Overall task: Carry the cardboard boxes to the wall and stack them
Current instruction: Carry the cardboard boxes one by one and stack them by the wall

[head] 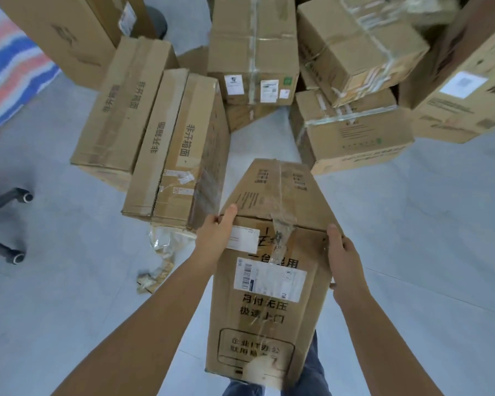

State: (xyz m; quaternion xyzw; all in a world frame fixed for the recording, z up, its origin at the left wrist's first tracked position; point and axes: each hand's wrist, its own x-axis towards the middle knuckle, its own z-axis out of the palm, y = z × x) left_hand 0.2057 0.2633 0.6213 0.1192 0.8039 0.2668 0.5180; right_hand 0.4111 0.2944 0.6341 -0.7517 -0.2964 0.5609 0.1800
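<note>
- One held box (272,281), tall and taped, carried in front of the person's legs above the grey floor (69,281); white labels sit on its near face.
- Two hands on it. The left hand (216,234) clasps the upper left corner, thumb lying on the top edge, fingers wrapped round the side out of sight.
- The right hand (343,255) presses against the upper right edge, thumb up along the corner; its fingers go behind the box, so how tightly they curl I cannot tell, though it seems to be gripping.
- Three long flat boxes (166,138) lie side by side on the floor to the left, touching one another.
- One large box (69,32) stands behind them at the upper left.
- One taped square box (253,50) sits in the middle at the back, on top of another.
- At the right, a strapped box (360,47) rests tilted on a lower box (355,132); one more big box (469,90) is beside them. The blurred edge may hide others.
- One scrap of torn plastic wrap (163,252) lies on the floor by the flat boxes.
- Two chair castors (20,227) show at the left edge.
</note>
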